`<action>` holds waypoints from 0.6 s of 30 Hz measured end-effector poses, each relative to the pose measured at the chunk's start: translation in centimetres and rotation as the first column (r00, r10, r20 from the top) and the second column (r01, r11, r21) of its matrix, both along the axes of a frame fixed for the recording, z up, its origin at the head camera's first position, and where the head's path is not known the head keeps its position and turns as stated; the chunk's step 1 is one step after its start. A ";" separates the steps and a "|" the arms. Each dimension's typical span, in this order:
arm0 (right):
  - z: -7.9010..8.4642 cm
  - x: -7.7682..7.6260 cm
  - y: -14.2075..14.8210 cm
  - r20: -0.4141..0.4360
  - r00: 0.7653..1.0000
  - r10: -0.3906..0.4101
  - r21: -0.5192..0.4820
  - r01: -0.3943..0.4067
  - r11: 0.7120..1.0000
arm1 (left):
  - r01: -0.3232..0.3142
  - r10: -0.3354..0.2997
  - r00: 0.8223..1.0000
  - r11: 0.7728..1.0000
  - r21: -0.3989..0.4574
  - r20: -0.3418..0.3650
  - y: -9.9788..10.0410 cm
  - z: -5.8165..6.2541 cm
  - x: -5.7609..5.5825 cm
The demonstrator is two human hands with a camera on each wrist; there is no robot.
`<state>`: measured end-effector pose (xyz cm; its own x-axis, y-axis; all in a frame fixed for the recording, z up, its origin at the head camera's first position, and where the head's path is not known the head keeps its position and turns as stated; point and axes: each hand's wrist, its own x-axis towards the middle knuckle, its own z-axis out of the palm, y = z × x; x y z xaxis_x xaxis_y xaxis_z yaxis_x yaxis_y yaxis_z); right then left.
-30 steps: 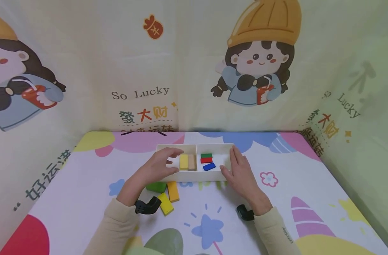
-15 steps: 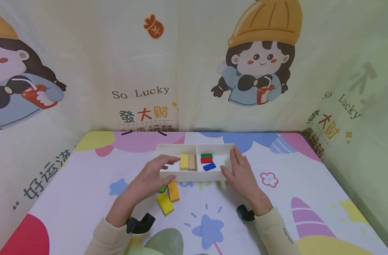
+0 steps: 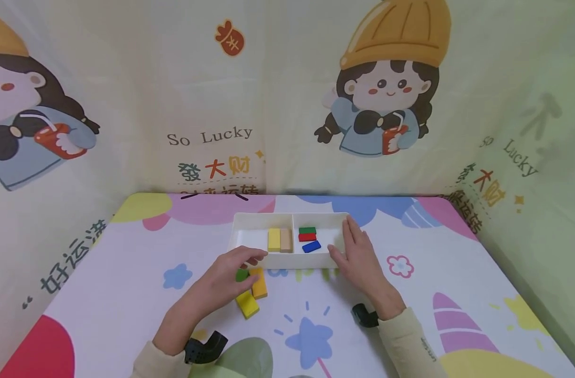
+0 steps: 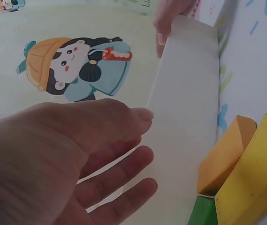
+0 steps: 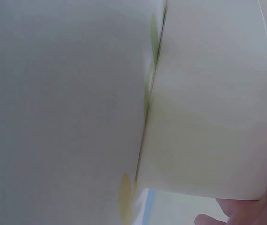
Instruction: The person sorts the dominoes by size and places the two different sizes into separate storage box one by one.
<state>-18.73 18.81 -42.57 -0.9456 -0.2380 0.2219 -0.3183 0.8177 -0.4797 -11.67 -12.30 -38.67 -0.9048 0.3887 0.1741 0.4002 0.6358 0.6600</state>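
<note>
A white two-compartment box [image 3: 311,261] stands on the table. Its left compartment holds a yellow block [image 3: 274,240] beside a tan block [image 3: 285,240]; in the right one lie small green [image 3: 307,230], red [image 3: 307,237] and blue blocks [image 3: 311,246]. My right hand [image 3: 365,265] holds the box's right end, fingers along the end wall and thumb over the front rim. With nothing in its grasp, my left hand [image 3: 223,273] hovers at the front wall, fingers spread from the thumb. Below it lie a yellow block [image 3: 247,304], an orange block [image 3: 259,283] and a partly hidden green block [image 3: 241,275].
A white table cover [image 3: 344,336] with coloured prints lies under everything. Behind and at both sides hangs a cream printed curtain [image 3: 287,105]. Black wrist cameras are strapped to the left wrist [image 3: 206,348] and right wrist [image 3: 365,316].
My left hand has drawn back from above the left compartment toward the loose blocks in front. The right hand and the blocks in the box stay where they were.
</note>
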 end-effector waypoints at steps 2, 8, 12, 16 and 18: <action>0.0 0.0 0.1 -0.005 1.000 -0.002 -0.004 0.002 1.000 | 0.002 -0.002 0.999 1.000 -0.006 0.035 0.1 0.1 -0.1; 0.0 -0.2 0.0 -0.011 1.000 -0.008 0.029 0.009 1.000 | 0.051 -0.046 0.993 0.998 -0.044 0.111 0.0 -0.3 -0.5; 0.2 -0.2 -0.1 -0.012 1.000 -0.009 0.028 0.010 1.000 | 0.070 -0.059 0.991 0.993 -0.090 0.120 0.1 -0.5 -0.6; 0.3 -0.2 -0.1 -0.019 1.000 -0.007 0.026 0.008 1.000 | 0.056 -0.040 0.991 0.990 -0.126 0.127 0.0 -0.7 -0.6; 0.3 -0.2 -0.1 -0.013 1.000 -0.007 0.026 0.008 1.000 | 0.050 -0.032 0.991 0.989 -0.139 0.134 -0.1 -0.8 -0.7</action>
